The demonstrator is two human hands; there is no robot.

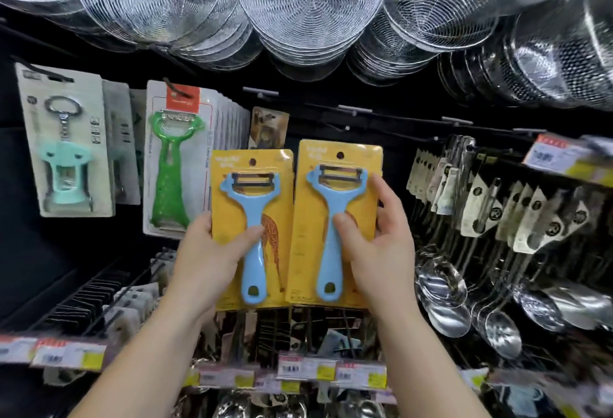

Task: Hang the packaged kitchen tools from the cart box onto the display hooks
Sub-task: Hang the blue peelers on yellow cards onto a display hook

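I hold up two yellow cards, each carrying a light blue peeler, side by side before the display wall. My left hand point(212, 252) grips the left peeler pack point(252, 228), thumb across the handle. My right hand point(374, 245) grips the right peeler pack point(338, 222), thumb on the handle and fingers round the right edge. Both cards have a hang hole at the top. Bare display hooks point(348, 109) jut from the dark wall just above and behind the packs. The cart box is out of sight.
A green peeler pack point(175, 165) and a mint corkscrew pack point(66, 142) hang at left. Wire skimmers point(308, 3) hang overhead. Steel ladles and spoons point(464, 285) hang at right. Price tag rails point(315, 371) run below my arms.
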